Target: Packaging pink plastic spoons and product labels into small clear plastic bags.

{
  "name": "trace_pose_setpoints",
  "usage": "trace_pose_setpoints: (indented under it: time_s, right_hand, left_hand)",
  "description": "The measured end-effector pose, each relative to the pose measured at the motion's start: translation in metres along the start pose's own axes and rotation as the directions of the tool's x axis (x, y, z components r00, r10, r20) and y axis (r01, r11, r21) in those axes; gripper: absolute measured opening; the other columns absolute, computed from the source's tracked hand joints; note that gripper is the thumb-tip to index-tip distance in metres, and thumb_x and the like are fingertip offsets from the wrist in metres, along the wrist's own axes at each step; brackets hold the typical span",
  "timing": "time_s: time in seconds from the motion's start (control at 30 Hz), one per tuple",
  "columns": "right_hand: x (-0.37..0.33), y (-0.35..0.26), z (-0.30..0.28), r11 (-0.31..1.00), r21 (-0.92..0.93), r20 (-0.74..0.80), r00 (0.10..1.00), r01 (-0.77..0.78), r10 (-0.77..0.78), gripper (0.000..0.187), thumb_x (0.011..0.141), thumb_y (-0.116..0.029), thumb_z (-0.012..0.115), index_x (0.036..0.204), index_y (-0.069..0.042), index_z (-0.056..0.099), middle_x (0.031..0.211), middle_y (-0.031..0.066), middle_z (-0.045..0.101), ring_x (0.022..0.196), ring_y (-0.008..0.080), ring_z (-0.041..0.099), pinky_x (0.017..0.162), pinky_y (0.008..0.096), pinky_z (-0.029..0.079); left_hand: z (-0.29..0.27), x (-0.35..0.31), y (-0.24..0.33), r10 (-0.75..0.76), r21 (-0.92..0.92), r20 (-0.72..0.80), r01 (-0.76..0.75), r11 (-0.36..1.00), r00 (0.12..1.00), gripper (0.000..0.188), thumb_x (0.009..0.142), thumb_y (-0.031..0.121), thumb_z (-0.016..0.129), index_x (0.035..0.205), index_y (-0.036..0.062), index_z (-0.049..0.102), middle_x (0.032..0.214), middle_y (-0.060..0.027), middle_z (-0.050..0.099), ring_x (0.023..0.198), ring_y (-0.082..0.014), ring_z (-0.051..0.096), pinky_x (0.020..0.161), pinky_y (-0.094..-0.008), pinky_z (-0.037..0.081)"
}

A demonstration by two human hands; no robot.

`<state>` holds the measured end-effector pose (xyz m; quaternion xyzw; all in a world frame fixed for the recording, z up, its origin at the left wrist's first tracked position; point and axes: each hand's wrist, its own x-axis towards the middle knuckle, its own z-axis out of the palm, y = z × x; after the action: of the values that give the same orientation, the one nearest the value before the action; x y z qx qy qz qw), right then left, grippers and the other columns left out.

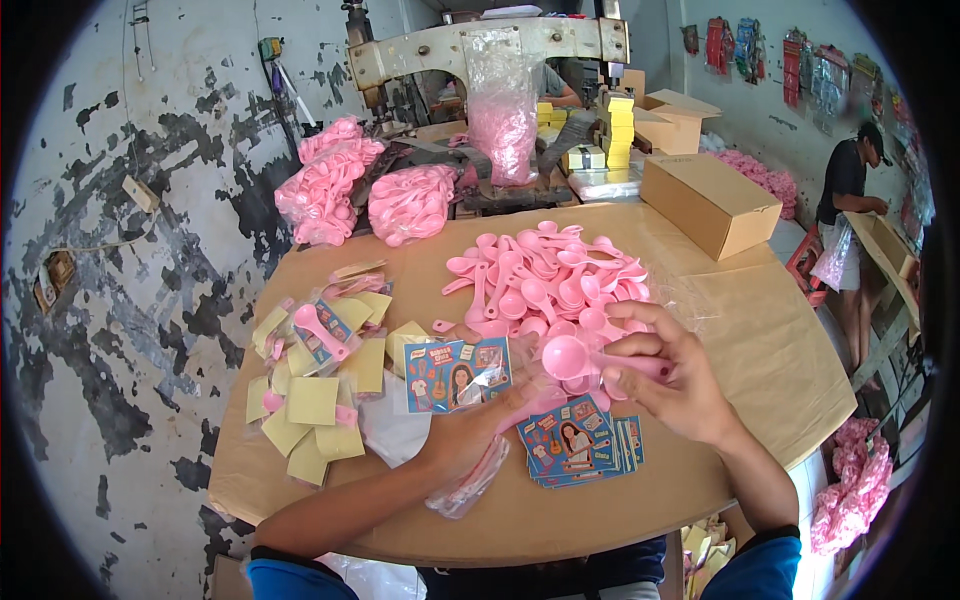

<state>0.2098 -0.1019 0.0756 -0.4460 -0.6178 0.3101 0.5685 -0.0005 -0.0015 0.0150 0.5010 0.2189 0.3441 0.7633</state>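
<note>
My right hand point(670, 375) pinches a pink scoop point(567, 357) by its handle, with the bowl toward my left hand. My left hand point(475, 430) is closed on a clear bag with a blue printed card point(455, 378) in it; part of the bag is hidden by the fingers. Under that hand lies a bundle of clear plastic bags point(470, 485). A fanned stack of blue printed cards point(575, 445) rests just below my right hand. Beyond both hands spreads a large heap of pink scoops point(545, 270).
To the left lie packed bags with yellowish card backs point(312, 400). Bulging bags of pink scoops point(410, 205) and a closed cardboard box point(710, 205) stand at the far edge. Behind is a metal press frame point(490, 50). Another person point(850, 190) works at the right.
</note>
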Motion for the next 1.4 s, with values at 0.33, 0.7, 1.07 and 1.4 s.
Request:
trace_pose_setpoints:
  time_s: [0.33, 0.7, 1.07, 1.4]
  right_hand:
    - [0.001, -0.006, -0.016, 0.976, 0.04, 0.157, 0.966, -0.215, 0.206, 0.054, 0.094, -0.001, 0.057, 0.141, -0.005, 0.033, 0.1, 0.0096, 0.068, 0.089, 0.0111, 0.063, 0.081, 0.0257, 0.051]
    - [0.008, -0.024, -0.043, 0.952, -0.226, -0.22, 0.941, 0.206, -0.256, 0.046, 0.081, 0.004, 0.056, 0.125, -0.003, 0.045, 0.087, 0.0063, 0.07, 0.071, 0.0095, 0.064, 0.063, 0.0226, 0.051]
    - [0.055, -0.078, -0.014, 0.811, -0.557, 0.14, 0.983, 0.18, -0.122, 0.047, 0.08, -0.001, 0.06, 0.126, -0.004, 0.054, 0.075, 0.0071, 0.07, 0.063, 0.0118, 0.064, 0.057, 0.0252, 0.049]
    - [0.064, -0.009, 0.017, 0.795, -0.484, -0.096, 0.881, 0.364, -0.462, 0.044, 0.089, -0.009, 0.063, 0.13, -0.002, 0.048, 0.079, 0.0037, 0.067, 0.066, 0.0079, 0.06, 0.068, 0.0247, 0.047]
  left_hand:
    - [0.012, -0.005, 0.005, 0.055, 0.049, 0.007, -0.055, 0.997, 0.998, 0.041, 0.092, 0.009, 0.064, 0.128, -0.0042, 0.048, 0.127, -0.0131, 0.057, 0.111, -0.0181, 0.059, 0.095, -0.0307, 0.05]
    - [0.008, 0.005, 0.008, 0.231, -0.07, 0.054, -0.227, 0.971, 0.971, 0.077, 0.087, 0.011, 0.07, 0.143, 0.0119, 0.017, 0.139, -0.0166, 0.04, 0.128, -0.0262, 0.046, 0.106, -0.0396, 0.043]
    - [0.016, -0.001, 0.005, 0.339, 0.402, 0.293, -0.437, 0.804, 0.894, 0.086, 0.081, 0.006, 0.073, 0.147, 0.0073, 0.017, 0.149, -0.0172, 0.025, 0.142, -0.028, 0.026, 0.116, -0.0416, 0.024]
    - [0.015, -0.006, -0.004, 0.166, 0.392, 0.345, -0.303, 0.869, 0.924, 0.04, 0.096, 0.016, 0.059, 0.129, -0.0031, 0.049, 0.1, -0.0045, 0.064, 0.095, -0.0102, 0.058, 0.083, -0.0282, 0.049]
